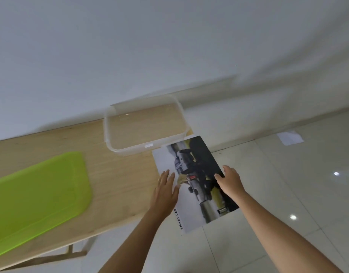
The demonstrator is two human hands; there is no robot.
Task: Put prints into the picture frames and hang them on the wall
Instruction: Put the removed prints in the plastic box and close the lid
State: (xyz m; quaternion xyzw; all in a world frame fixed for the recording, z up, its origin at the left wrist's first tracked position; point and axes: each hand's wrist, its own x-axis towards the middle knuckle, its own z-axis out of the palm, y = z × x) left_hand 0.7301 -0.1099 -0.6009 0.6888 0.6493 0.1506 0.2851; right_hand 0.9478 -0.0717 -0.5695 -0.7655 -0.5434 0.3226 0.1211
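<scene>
A wooden table (114,174) stood against the white wall, carrying a green lid (37,194) and a clear plastic tub (144,127). The print (195,182) overhung the table's right end — the left hand (165,190) lay flat on it, fingers together, while the right hand (228,180) pinched its far edge.

Light wooden table (118,174) against the wall, lime-green plastic lid (37,196) lying flat at its left, clear plastic container (144,129) at far right, car print (195,182) beside it — overhanging the table's right edge
</scene>
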